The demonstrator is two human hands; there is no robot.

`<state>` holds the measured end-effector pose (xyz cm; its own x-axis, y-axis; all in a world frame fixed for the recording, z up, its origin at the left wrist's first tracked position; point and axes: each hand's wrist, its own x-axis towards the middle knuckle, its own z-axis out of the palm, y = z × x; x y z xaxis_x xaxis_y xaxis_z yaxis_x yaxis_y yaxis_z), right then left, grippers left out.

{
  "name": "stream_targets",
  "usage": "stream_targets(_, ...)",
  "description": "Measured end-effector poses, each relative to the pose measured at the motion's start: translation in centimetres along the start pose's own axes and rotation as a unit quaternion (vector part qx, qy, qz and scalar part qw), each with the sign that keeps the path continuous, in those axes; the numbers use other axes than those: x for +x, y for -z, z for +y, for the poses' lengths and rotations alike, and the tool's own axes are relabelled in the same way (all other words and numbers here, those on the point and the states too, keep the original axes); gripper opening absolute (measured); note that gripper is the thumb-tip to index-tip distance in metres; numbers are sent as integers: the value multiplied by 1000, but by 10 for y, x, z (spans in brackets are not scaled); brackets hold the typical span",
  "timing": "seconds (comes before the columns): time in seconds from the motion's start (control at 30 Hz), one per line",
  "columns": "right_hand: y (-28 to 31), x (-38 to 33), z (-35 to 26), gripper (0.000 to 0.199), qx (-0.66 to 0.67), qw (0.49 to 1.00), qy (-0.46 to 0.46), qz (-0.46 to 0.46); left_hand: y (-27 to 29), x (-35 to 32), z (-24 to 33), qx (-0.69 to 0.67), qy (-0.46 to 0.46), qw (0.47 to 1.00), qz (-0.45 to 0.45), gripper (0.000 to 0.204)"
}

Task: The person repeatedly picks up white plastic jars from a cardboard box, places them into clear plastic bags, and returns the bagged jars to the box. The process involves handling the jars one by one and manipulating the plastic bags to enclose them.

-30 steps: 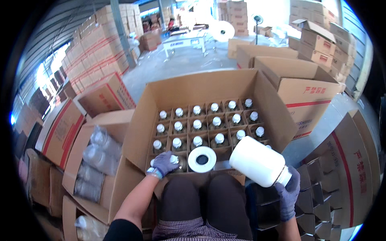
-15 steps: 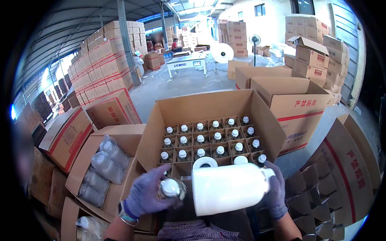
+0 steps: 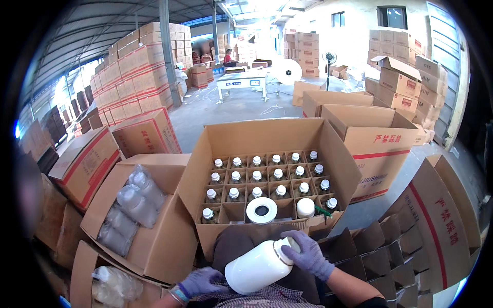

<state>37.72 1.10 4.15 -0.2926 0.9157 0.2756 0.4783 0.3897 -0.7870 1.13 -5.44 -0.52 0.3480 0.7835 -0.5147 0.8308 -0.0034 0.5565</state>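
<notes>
A large white plastic bottle (image 3: 258,269) lies tilted over my lap, its neck up and to the right. My gloved right hand (image 3: 309,256) is closed round its neck end. Close to the bottle's base is my gloved left hand (image 3: 202,282), fingers stretched out and holding nothing; whether it touches the bottle I cannot tell. In front of me stands an open carton (image 3: 214,233) with cardboard dividers, filled with several white-capped clear bottles (image 3: 281,191). A white roll (image 3: 252,214) rests over its front cells, beside a larger white round cap (image 3: 305,207) and a green strip (image 3: 322,211).
At the left, an open carton (image 3: 169,246) holds plastic-wrapped bottles (image 3: 137,203). At the right stand a carton with empty divider cells (image 3: 377,256) and open cartons (image 3: 377,138). Farther off are stacked boxes (image 3: 141,66), a white table machine (image 3: 241,83), a fan (image 3: 328,59) and a seated person.
The clear bottle in my left hand has gone into the carton's front-left cell, and that hand has drawn back empty. My right hand has brought the white bottle down toward my lap.
</notes>
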Motion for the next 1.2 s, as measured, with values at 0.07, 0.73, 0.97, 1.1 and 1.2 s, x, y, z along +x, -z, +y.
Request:
stream_targets(0.07,-7,2,-9,39,-5,1000,2,16,-28,6,-2,-33,-12,996,83,74)
stream_targets(0.73,35,17,-134,67,-9,943,291,161,28,37,99,-102,-331,907,239,69)
stream_targets(0.97,6,8,-139,60,155,932,311,108,11,2,92,-117,-244,934,232,80)
stream_targets(1.1,-2,4,-139,58,183,929,303,103,8,5,90,-121,-238,939,216,87)
stream_targets(1.2,-4,12,-114,58,175,932,289,133,16,9,93,-120,-228,941,220,92)
